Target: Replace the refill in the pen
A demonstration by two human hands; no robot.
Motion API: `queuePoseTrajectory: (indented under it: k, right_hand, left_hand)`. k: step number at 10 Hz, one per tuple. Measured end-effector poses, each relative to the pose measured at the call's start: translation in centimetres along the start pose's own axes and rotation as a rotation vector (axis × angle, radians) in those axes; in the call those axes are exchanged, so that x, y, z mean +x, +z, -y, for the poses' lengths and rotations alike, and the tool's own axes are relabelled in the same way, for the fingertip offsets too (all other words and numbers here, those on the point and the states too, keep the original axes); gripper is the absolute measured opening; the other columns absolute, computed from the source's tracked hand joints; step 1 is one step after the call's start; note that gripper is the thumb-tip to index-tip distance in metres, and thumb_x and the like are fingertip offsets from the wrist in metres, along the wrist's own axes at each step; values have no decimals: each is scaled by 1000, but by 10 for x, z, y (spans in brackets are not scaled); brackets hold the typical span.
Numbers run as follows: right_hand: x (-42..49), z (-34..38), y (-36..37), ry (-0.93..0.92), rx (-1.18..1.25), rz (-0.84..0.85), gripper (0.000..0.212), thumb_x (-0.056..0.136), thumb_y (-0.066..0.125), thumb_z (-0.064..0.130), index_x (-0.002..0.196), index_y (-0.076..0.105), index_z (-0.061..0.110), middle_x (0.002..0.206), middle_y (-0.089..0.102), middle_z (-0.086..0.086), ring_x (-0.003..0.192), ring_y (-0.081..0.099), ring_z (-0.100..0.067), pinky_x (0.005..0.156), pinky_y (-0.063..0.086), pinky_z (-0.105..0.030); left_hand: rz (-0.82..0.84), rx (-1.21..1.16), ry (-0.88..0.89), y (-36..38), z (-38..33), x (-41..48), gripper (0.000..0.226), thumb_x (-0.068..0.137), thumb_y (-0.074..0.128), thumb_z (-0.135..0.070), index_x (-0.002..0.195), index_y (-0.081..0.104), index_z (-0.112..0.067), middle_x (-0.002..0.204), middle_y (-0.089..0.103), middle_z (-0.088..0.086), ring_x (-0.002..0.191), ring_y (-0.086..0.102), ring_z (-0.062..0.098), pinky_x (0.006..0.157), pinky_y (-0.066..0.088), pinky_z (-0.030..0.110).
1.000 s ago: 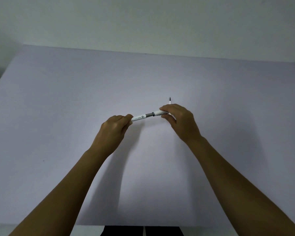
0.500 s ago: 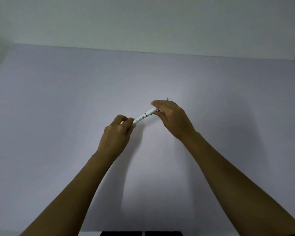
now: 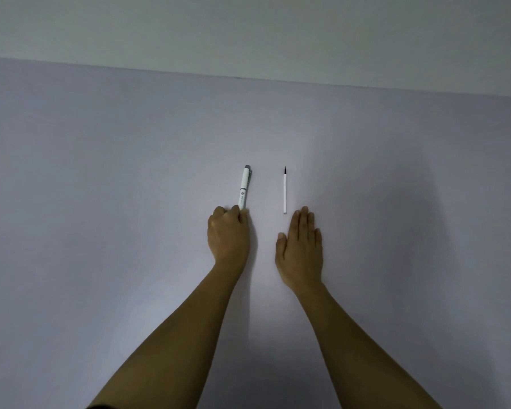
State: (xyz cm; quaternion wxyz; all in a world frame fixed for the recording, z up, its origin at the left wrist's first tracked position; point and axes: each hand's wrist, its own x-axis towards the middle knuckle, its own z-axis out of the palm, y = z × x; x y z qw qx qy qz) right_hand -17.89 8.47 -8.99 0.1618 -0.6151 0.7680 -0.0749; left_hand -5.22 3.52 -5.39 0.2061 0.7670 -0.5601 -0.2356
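A white pen point(image 3: 244, 187) with a grey cap end lies on the pale table, pointing away from me. My left hand point(image 3: 228, 234) is curled around its near end, fingers closed on it. To the right a thin white refill point(image 3: 285, 191) with a dark tip lies parallel to the pen, by itself. My right hand point(image 3: 300, 249) rests flat on the table just below and right of the refill's near end, fingers extended, holding nothing.
The table point(image 3: 101, 202) is a plain pale sheet that ends at a far edge against a light wall point(image 3: 248, 31). Nothing else lies on it.
Both hands held the pen up between them before. Now the pen is down on the table, the right hand has let go and lies flat, and the left hand still grips the pen's near end.
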Motion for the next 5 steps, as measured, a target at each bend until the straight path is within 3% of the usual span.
queuePoseTrajectory:
  k: [3,5]
  right_hand:
    - [3,-3,6,-7,-26,-33,62,97,28,32,147,1,6,159,6,-13,147,5,-25,116,2,-36]
    - [0,-4,1,4,29,46,62,99,22,34,146,-6,7,159,-3,-11,147,-3,-22,116,-3,-35]
  left_hand:
    - [-42,63,94,22,-2,-1,29,94,49,-24,108,61,-1,86,63,18,73,58,29,69,53,44]
    - [-26,80,68,17,-1,-5,36,92,51,-32,110,54,-1,90,60,17,75,57,28,71,53,45]
